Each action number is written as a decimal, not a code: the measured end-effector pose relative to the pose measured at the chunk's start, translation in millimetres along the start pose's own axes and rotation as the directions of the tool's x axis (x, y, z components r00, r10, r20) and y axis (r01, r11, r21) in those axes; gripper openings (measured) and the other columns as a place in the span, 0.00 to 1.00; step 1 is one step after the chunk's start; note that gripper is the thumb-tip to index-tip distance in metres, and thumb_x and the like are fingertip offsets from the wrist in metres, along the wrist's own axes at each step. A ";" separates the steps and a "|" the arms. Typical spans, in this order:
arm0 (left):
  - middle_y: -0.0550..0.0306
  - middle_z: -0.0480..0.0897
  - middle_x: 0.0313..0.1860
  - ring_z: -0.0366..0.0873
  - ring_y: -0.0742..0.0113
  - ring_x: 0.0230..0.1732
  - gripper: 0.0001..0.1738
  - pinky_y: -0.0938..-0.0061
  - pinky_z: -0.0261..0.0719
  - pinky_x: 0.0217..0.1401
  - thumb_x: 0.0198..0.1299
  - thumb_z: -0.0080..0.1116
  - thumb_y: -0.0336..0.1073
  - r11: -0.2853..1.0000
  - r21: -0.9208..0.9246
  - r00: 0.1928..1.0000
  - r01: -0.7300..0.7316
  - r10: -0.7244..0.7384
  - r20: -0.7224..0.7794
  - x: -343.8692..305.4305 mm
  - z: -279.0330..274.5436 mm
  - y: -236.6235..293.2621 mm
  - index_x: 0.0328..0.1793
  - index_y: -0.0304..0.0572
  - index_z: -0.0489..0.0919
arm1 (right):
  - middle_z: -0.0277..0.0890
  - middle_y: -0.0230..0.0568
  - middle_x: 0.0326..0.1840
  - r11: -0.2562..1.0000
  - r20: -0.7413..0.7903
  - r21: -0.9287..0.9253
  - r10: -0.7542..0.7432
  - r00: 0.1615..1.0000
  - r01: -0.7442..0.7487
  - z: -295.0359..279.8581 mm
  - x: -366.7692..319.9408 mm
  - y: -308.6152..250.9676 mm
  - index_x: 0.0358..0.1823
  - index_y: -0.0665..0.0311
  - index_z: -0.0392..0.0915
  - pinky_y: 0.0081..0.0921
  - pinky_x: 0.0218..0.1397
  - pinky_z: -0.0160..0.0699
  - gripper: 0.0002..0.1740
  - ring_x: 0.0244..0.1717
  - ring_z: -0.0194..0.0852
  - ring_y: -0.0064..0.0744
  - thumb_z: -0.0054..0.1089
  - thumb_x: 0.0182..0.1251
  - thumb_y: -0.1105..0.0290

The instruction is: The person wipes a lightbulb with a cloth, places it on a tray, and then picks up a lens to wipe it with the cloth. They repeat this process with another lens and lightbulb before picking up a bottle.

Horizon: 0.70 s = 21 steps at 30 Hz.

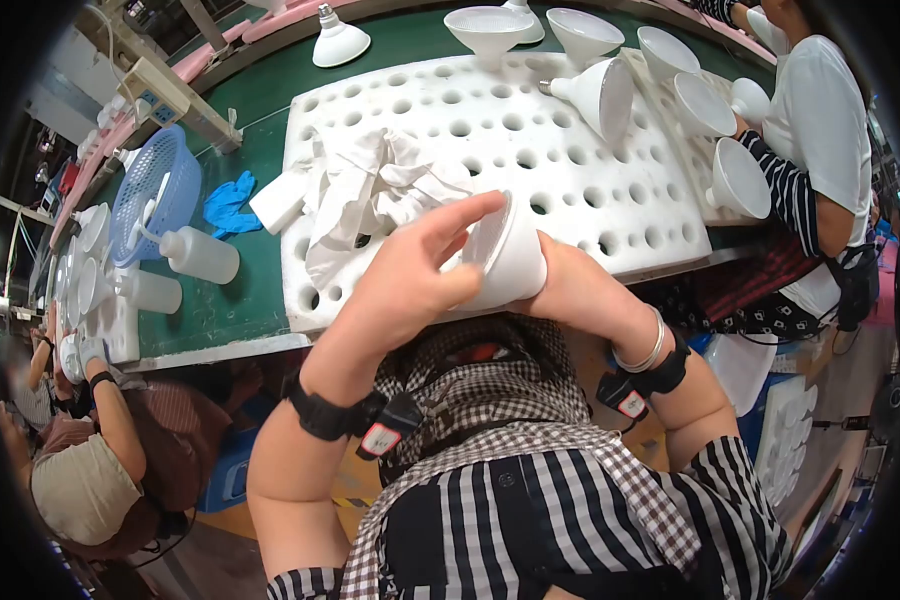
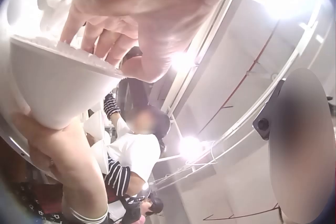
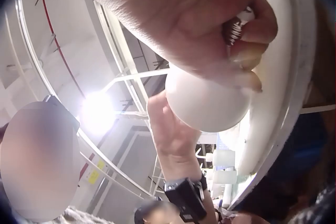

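A white cone-shaped lamp bulb (image 1: 515, 268) is held over the table's near edge, its wide face turned toward my left hand. My right hand (image 1: 578, 278) grips its narrow end; in the right wrist view the fingers curl round the metal screw base (image 3: 234, 34). With fingers reaching down onto the bulb's face, my left hand (image 1: 402, 275) has its thumb by the rim, as the left wrist view shows. Beyond the hands, a crumpled white cloth (image 1: 385, 175) lies on a white foam board (image 1: 425, 125) with rows of holes.
Several similar bulbs (image 1: 605, 100) stand or lie at the back and right. To the left are a blue basket (image 1: 160, 195), a blue glove (image 1: 230, 203) and white plastic bottles (image 1: 202, 256). Another person (image 1: 820, 120) works at the right, others at the far left.
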<state>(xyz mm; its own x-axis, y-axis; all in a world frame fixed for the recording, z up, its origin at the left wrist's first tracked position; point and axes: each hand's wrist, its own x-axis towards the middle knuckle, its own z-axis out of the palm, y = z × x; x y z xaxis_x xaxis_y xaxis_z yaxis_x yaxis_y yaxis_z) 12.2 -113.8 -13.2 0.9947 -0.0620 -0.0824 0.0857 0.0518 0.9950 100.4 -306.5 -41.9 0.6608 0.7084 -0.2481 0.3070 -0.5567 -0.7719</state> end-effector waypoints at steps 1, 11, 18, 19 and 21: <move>0.49 0.71 0.74 0.66 0.61 0.76 0.38 0.63 0.58 0.80 0.53 0.55 0.28 0.996 -0.017 0.996 -0.086 0.086 0.003 -6.3 -0.8 -6.5 0.75 0.30 0.68 | 0.81 0.49 0.58 0.995 0.023 0.084 -0.047 0.999 0.045 -1.8 1.0 0.9 0.64 0.65 0.71 0.34 0.63 0.76 0.39 0.60 0.81 0.44 0.78 0.49 0.68; 0.48 0.74 0.71 0.69 0.60 0.73 0.34 0.62 0.61 0.79 0.55 0.57 0.29 0.998 -0.026 0.998 -0.053 0.052 -0.045 -0.4 -2.2 -13.2 0.72 0.31 0.71 | 0.81 0.49 0.58 0.998 0.018 -0.024 0.053 0.998 -0.052 5.3 4.0 -2.8 0.63 0.64 0.73 0.33 0.62 0.76 0.35 0.59 0.81 0.43 0.75 0.51 0.69; 0.45 0.74 0.70 0.69 0.60 0.73 0.34 0.69 0.62 0.76 0.55 0.56 0.32 0.996 0.060 0.998 0.062 -0.062 -0.009 23.7 -0.1 12.3 0.71 0.29 0.72 | 0.82 0.49 0.56 0.998 -0.040 -0.060 0.010 0.999 -0.012 5.6 -0.1 -1.6 0.62 0.64 0.73 0.34 0.62 0.76 0.33 0.58 0.81 0.44 0.74 0.52 0.70; 0.45 0.73 0.71 0.68 0.59 0.74 0.35 0.68 0.62 0.76 0.55 0.56 0.31 0.997 0.043 0.998 0.063 -0.063 -0.003 21.5 -0.1 12.9 0.72 0.29 0.71 | 0.82 0.49 0.56 0.999 -0.011 -0.030 0.025 1.000 -0.025 2.9 -1.0 -4.8 0.62 0.64 0.72 0.34 0.62 0.76 0.34 0.59 0.81 0.44 0.74 0.51 0.70; 0.46 0.71 0.73 0.65 0.60 0.76 0.38 0.67 0.58 0.79 0.53 0.56 0.28 0.998 0.018 0.998 0.056 -0.057 0.006 6.9 2.6 6.7 0.74 0.30 0.69 | 0.82 0.48 0.57 1.000 -0.009 0.006 -0.014 1.000 0.014 0.4 -2.3 -3.7 0.62 0.65 0.72 0.34 0.63 0.75 0.35 0.59 0.80 0.43 0.74 0.51 0.70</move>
<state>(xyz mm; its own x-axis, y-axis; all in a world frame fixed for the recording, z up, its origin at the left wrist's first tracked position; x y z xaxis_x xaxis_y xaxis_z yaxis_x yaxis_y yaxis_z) 19.5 -116.4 -7.0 0.9879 -0.0706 -0.1382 0.1406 0.0307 0.9896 97.4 -306.0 -38.7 0.6621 0.7125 -0.2321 0.3125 -0.5441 -0.7787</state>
